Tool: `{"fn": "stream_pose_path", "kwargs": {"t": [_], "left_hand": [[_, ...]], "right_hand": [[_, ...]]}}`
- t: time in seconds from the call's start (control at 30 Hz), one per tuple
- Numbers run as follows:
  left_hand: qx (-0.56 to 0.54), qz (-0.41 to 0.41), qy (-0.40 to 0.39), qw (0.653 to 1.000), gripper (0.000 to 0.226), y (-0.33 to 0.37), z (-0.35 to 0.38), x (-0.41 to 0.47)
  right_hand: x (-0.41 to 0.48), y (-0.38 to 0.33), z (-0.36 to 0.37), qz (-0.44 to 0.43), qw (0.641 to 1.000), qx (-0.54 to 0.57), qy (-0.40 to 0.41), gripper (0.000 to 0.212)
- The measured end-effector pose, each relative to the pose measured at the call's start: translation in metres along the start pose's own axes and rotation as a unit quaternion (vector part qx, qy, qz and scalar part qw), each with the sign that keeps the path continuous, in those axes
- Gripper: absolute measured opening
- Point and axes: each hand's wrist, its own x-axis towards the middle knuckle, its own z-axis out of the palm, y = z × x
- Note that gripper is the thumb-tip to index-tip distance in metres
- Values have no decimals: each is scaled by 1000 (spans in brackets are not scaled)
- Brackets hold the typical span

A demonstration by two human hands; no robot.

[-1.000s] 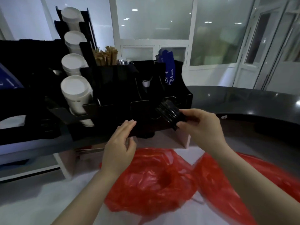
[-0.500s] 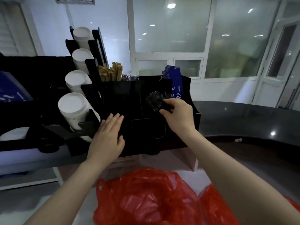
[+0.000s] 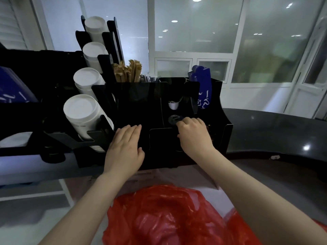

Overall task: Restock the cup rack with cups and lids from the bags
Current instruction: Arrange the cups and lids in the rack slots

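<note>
A black cup rack [image 3: 224, 131] stands on the counter in front of me. Its left side carries several slanted stacks of white cups [image 3: 81, 112]. My right hand [image 3: 193, 133] grips a stack of black lids [image 3: 174, 119] and holds it inside a middle compartment of the rack, under a small white cup [image 3: 173, 104]. With straight fingers, my left hand [image 3: 124, 147] rests flat on the rack's front wall. A red plastic bag [image 3: 164, 216] lies crumpled on the white surface below my arms.
Brown wooden stirrers [image 3: 128, 71] and a blue packet [image 3: 202, 89] stick up from the rack's rear compartments. A dark curved counter [image 3: 276, 131] runs off to the right. Another red bag [image 3: 318, 230] shows at the lower right edge. Glass walls stand behind.
My right hand carried the black lids up from beside the rack and lowered them into the middle compartment. My left hand moved onto the rack's front wall.
</note>
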Motion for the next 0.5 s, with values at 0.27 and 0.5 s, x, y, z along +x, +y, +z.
{"fn": "stream_pose_path", "kwargs": {"t": [0.27, 0.5], "left_hand": [[13, 12, 12, 1000, 64, 0, 1, -1], [22, 13, 9, 1000, 65, 1, 2, -1]], "right_hand": [[-16, -2, 14, -20, 994, -84, -62, 17], [-25, 2, 11, -35, 993, -89, -66, 21]]}}
